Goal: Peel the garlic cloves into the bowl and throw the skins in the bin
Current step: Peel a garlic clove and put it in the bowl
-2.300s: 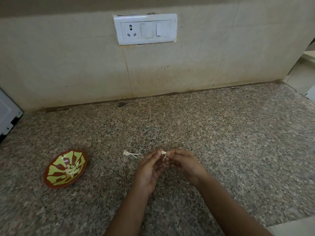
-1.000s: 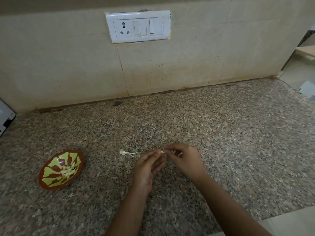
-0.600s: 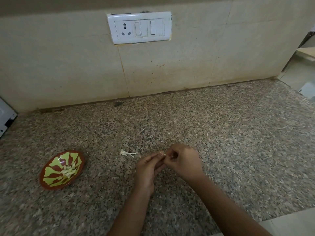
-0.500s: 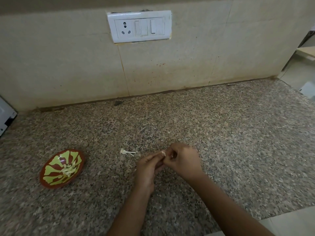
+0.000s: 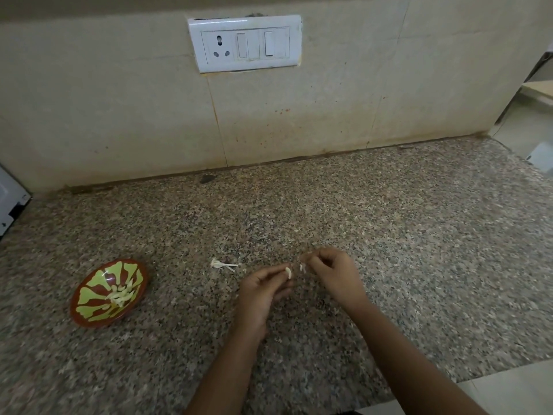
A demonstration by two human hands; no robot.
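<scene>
**Granite counter with garlic being peeled by two hands**

Head view. Speckled granite counter [image 5: 389, 235] is running back to a beige tiled wall [image 5: 119, 115] that is carrying a white switch plate [image 5: 245, 43]. The left hand [image 5: 263, 290] is pinching a pale garlic clove [image 5: 288, 272] between thumb and fingertips, just above the counter. The right hand [image 5: 332, 274], just beside it, is pinching a thin strip of skin [image 5: 302, 267] in curled fingers; whether the strip is touching the clove cannot be told. A stalk piece [image 5: 223, 264] is lying on the counter near the left hand. Well apart to the left, a red-and-green bowl [image 5: 89, 298] is holding peeled cloves [image 5: 121, 295]. A white appliance [image 5: 10, 205] is showing at the left edge.
</scene>
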